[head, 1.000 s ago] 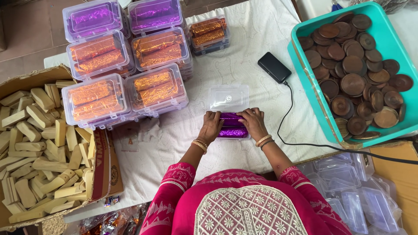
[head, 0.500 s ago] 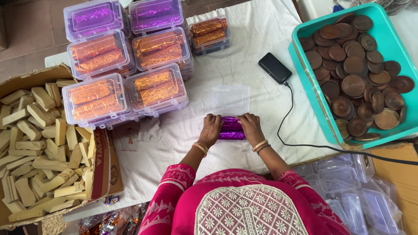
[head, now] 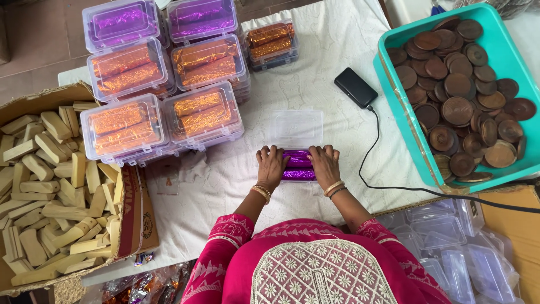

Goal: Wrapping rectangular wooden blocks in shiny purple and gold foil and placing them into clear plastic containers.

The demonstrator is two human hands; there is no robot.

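Both sets of fingers are lying flat, pressing down on shiny purple foil-wrapped bars (head: 298, 165) inside a clear plastic box (head: 296, 130) on the white cloth-covered table (head: 326, 50): left hand (head: 271, 165), right hand (head: 324, 164), lid open behind.

Stacked foil-filled boxes (head: 163, 84), black phone (head: 355, 87), teal tray (head: 402, 121) — brown discs (head: 467, 101), carton (head: 138, 208) — tan sticks (head: 50, 186)
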